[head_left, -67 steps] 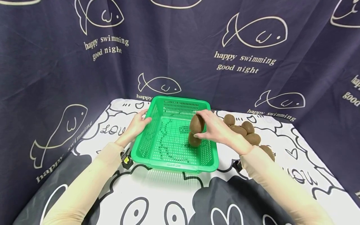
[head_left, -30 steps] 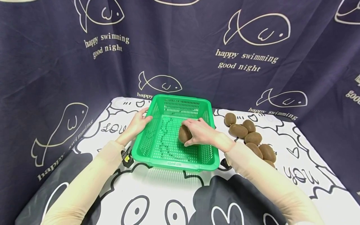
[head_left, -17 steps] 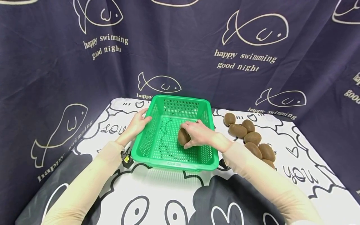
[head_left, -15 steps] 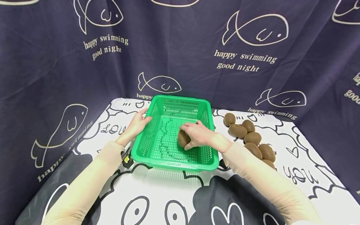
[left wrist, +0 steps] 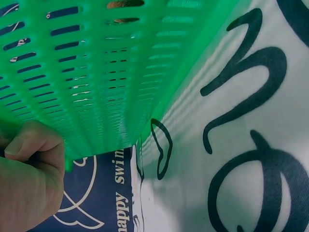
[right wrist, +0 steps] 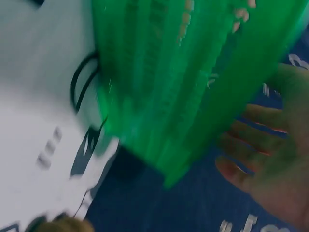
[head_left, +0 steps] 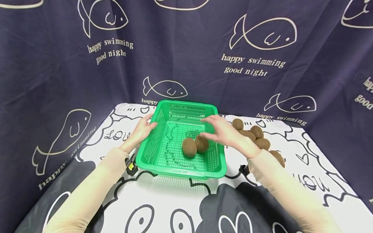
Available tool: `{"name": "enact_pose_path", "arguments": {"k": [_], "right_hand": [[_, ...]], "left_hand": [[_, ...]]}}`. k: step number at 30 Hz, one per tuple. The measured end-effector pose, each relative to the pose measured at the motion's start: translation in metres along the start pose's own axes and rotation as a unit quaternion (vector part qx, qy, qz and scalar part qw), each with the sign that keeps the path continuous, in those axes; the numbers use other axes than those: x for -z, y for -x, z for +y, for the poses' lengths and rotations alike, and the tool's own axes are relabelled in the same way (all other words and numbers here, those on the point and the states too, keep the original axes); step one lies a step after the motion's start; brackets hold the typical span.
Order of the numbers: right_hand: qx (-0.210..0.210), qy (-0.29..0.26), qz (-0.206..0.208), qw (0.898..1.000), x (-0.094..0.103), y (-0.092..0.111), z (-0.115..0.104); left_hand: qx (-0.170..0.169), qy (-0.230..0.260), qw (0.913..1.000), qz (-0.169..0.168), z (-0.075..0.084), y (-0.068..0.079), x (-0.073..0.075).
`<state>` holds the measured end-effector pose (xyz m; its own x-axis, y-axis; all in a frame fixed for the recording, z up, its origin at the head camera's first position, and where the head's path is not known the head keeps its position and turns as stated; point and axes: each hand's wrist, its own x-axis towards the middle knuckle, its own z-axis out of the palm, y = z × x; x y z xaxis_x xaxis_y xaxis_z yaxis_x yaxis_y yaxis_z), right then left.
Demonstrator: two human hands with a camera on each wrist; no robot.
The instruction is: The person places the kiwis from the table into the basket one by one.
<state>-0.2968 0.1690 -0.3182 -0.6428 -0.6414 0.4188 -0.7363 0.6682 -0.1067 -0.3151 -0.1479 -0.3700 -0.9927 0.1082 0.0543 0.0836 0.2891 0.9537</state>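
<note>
Nearest you, the cream sleeves [head_left: 87, 189] on your forearms reach in from the two lower corners over a black-and-white tablecloth [head_left: 157, 197] printed with cartoon eyes and lettering. A small dark device [head_left: 132, 167] with a yellow patch sits by your left wrist, and another dark piece [head_left: 244, 170] shows beside your right sleeve.

Past these stands the green basket [head_left: 180, 172], upright on the cloth, its near rim toward you. Inside, on the perforated floor and right of the middle, two brown kiwis lie side by side and look to be touching: the left kiwi [head_left: 189, 147] a little closer to you, the right kiwi [head_left: 202, 143] slightly farther off, near the basket's right wall.

Your right hand [head_left: 222, 131] reaches in over that wall, its thumb and fingers spread apart. The thumb tip overlaps the top of the right kiwi in the head view; whether they touch, you cannot tell. The left kiwi lies clear of your fingers. Your left hand [head_left: 142, 129] is clamped on the basket's left rim, thumb over the inner side, well apart from both kiwis.

Right of the basket, beyond your right forearm, at least five loose kiwis [head_left: 262, 144] lie clustered on the cloth. Behind everything hangs a navy curtain [head_left: 201, 42] with white fish outlines and "happy swimming good night".
</note>
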Motion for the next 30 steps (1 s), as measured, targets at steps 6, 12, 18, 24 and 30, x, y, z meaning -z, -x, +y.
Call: {"name": "enact_pose_path", "arguments": {"k": [6, 12, 18, 24, 30], "right_hand": [[-0.083, -0.005, 0.129, 0.988, 0.015, 0.030, 0.041], [-0.185, 0.057, 0.072, 0.979, 0.020, 0.060, 0.083], [-0.234, 0.098, -0.084, 0.964, 0.016, 0.081, 0.113], [-0.247, 0.103, -0.160, 0.950, 0.012, 0.083, 0.119], [-0.230, 0.101, -0.175, 0.952, 0.006, 0.077, 0.118]], "left_hand": [[-0.005, -0.008, 1.0000, -0.002, -0.001, 0.001, -0.001], [-0.005, -0.013, 0.9999, 0.000, 0.003, 0.003, -0.001], [-0.002, -0.021, 0.9998, 0.004, 0.002, 0.001, 0.001], [-0.003, -0.019, 0.9998, 0.005, 0.002, 0.002, 0.001], [-0.004, -0.012, 0.9999, 0.003, 0.001, 0.001, 0.001]]}}
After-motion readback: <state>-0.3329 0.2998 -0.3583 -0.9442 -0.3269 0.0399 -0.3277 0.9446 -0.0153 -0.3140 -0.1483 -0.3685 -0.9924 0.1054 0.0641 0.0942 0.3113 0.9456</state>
